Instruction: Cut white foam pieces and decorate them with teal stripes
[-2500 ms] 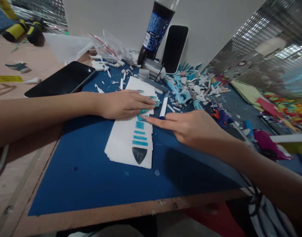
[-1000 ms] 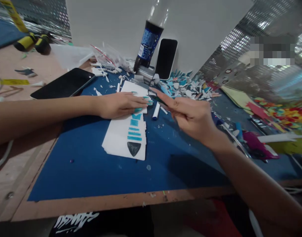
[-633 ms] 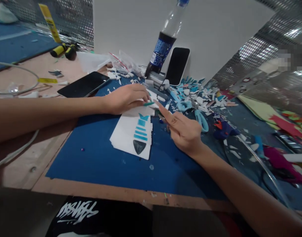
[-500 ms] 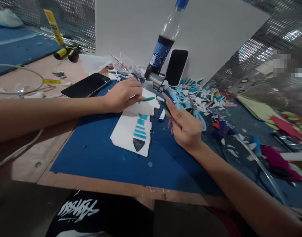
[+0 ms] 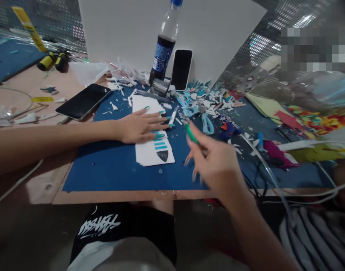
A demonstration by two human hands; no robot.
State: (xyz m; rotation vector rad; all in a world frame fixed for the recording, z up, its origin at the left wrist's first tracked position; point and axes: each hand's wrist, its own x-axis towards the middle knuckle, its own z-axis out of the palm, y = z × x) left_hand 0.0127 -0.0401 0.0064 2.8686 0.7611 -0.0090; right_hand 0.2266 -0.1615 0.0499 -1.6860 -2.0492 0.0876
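Note:
My left hand (image 5: pixel 141 126) lies flat, fingers spread and long teal nails showing, on a white foam sheet (image 5: pixel 150 160). Teal strips (image 5: pixel 160 146) and a dark pointed piece (image 5: pixel 162 156) sit on the sheet's right part; my fingers hide some of the strips. To the right of the sheet, my right hand (image 5: pixel 214 158) is raised over the blue mat and closed round a small green tool (image 5: pixel 191 134). Motion blurs that hand, and the tool's kind is unclear. A white marker-like stick (image 5: pixel 173 116) lies between the two hands.
Blue mat (image 5: pixel 113 177) covers the table. Behind stand a cola bottle (image 5: pixel 163 51) and an upright phone (image 5: pixel 182 69) against a white board. Another phone (image 5: pixel 83 101) lies left. Foam scraps (image 5: pixel 209 99) pile behind my right hand. A cable (image 5: pixel 263 169) runs at right.
My left hand has gone from pinched fingers at the sheet's top to lying flat across it. The sheet has turned straighter. My right hand has drawn nearer to me, and the view has shifted right.

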